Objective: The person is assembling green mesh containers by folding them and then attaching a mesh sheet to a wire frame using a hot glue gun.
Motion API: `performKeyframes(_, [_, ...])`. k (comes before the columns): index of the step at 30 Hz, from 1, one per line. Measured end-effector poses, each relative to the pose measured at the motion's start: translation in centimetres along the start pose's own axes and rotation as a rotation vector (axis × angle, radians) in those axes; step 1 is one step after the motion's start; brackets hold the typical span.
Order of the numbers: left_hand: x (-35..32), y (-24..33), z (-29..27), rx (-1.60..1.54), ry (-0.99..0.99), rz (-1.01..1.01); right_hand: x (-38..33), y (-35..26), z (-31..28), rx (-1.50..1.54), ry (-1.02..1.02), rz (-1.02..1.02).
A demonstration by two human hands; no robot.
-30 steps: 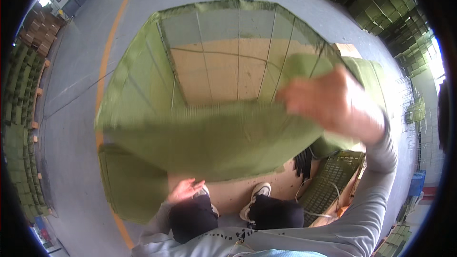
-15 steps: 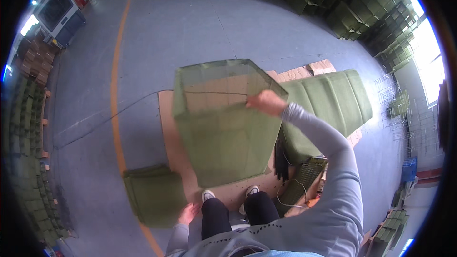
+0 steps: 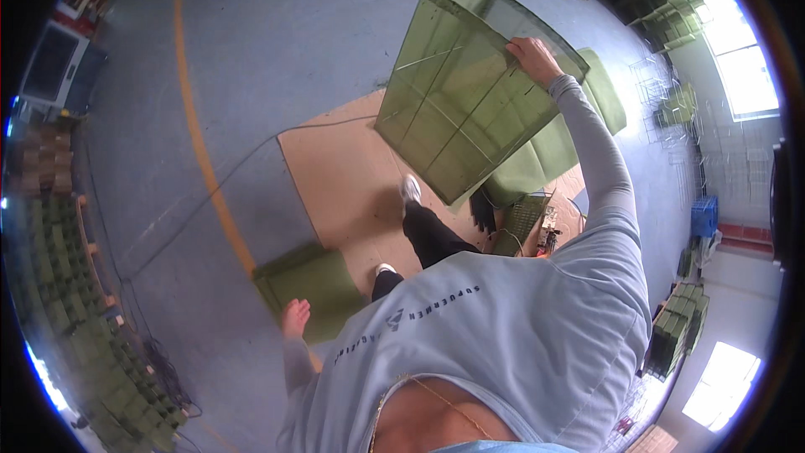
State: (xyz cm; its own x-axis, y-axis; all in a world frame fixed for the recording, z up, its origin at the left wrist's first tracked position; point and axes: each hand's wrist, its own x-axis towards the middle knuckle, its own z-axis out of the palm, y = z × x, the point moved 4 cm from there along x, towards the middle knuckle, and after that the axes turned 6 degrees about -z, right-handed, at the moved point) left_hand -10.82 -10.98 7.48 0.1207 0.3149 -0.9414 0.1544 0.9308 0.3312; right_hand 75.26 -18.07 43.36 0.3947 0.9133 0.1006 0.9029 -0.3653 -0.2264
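Observation:
My right hand (image 3: 534, 59) grips the upper rim of a green fabric box (image 3: 459, 105), its fingers closed over the edge. Thin, see-through fabric covers the box, and straight wire-like bars show through its walls. It is tilted and held off the floor, out in front and to the right. My left hand (image 3: 294, 317) hangs low at the left with fingers stretched out and nothing in it. Nearest to it lies a flat stack of folded green fabric (image 3: 312, 285) on the floor.
Flattened cardboard (image 3: 335, 176) lies under my feet. Behind the held box rest ribbed green pieces (image 3: 549, 151). Black strips (image 3: 482, 210) and a green perforated crate (image 3: 520, 222) lie near my right side. A cable (image 3: 231, 180) crosses the floor. Stacked green boxes (image 3: 59, 285) stand at the left.
My right hand has lifted the fabric box away to the upper right and tilted it. My feet have moved apart in a step. My left hand has shifted left beside the folded fabric.

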Motion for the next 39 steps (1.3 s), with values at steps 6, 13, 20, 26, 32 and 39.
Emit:
performKeyframes(6, [7.2,18.3,14.0,0.100,-0.038,0.129,6.1,10.8,1.3,0.056,0.192,0.191])
performKeyframes(13, [9.4,27.3,31.1,0.661,-0.029,-0.003,13.2,26.1,4.6,0.043,0.299,0.442])
performKeyframes(20, [16.5,35.1,38.9,0.889,-0.041,-0.087,27.7,35.8,10.8,0.075,0.287,0.734])
performKeyframes(26, [26.3,50.6,46.2,0.908,-0.012,-0.198,43.1,44.0,14.9,0.012,0.327,0.821])
performKeyframes(32, [30.8,68.1,57.3,0.709,0.012,-0.280,58.5,48.3,21.5,-0.051,0.269,0.968])
performKeyframes(39, [31.5,75.8,59.6,0.634,0.010,-0.282,81.2,49.4,33.2,-0.127,0.241,0.793])
